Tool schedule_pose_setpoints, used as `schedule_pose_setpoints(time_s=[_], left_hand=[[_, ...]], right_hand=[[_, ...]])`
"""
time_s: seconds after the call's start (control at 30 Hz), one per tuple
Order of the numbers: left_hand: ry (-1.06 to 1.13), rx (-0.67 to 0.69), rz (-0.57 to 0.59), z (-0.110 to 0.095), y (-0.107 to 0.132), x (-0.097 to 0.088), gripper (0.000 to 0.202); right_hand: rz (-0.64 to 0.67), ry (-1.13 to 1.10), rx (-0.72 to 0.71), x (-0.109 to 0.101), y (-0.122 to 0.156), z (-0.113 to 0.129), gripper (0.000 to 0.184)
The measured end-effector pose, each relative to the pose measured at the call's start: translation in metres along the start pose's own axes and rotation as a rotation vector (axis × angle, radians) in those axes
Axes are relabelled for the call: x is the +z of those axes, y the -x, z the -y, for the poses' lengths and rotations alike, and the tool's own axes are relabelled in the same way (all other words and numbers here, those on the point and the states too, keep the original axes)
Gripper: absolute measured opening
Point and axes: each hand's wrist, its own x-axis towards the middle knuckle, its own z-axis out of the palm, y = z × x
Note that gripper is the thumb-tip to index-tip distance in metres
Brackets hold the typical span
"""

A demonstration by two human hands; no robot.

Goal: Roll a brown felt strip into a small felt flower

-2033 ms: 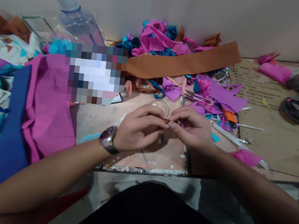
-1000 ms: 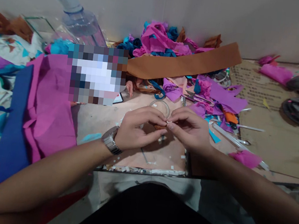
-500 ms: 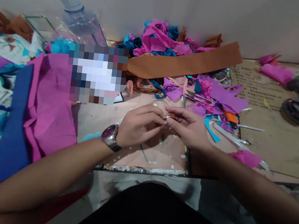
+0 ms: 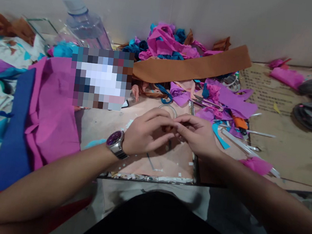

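On the cluttered craft table (image 4: 101,125), near the brown paper strip (image 4: 191,66), the left hand (image 4: 147,134) and right hand (image 4: 197,135) meet, fingertips pinching a tiny brown paper piece (image 4: 170,129) between them, probably for shaping it.

The long brown strip (image 4: 191,66) looks like matt crepe paper, as do the crumpled magenta and teal scraps (image 4: 167,43) and the creased pink sheet (image 4: 52,109) lying on a flat blue one (image 4: 15,131). The clear plastic bottle (image 4: 87,26) with its white cap is glossy. The wristwatch (image 4: 115,144) on the left hand (image 4: 147,134) has a shiny metal band, and the pale worktop board (image 4: 101,125) looks dull and scuffed.
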Motion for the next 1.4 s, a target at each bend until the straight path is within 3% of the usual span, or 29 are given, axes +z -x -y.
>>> schedule_pose_setpoints(time_s=[0.1,0.2,0.37,0.5,0.67,0.97,1.4], left_hand=[[0.096,-0.169,-0.023,0.001,0.004,0.003,0.054],[0.192,-0.294,-0.017,0.003,0.006,0.005,0.044],[0.108,-0.207,-0.038,0.000,0.002,0.002,0.031],[0.049,-0.129,-0.039,-0.002,-0.003,-0.001,0.026],[0.008,-0.088,-0.046,-0.002,-0.002,-0.002,0.026],[0.007,-0.048,0.005,-0.001,-0.002,-0.003,0.030],[0.056,-0.107,0.013,0.000,-0.002,-0.001,0.033]], right_hand=[[-0.024,0.018,-0.059,-0.001,0.000,0.000,0.021],[-0.064,0.107,-0.179,-0.002,0.000,0.001,0.016],[-0.079,0.170,-0.271,-0.002,0.000,0.001,0.016],[-0.090,0.144,-0.212,-0.001,0.000,0.000,0.028],[-0.031,0.095,-0.091,-0.001,0.001,0.002,0.022],[0.007,-0.189,0.191,-0.002,-0.002,0.002,0.020],[-0.020,-0.230,0.214,-0.001,-0.004,0.005,0.024]])
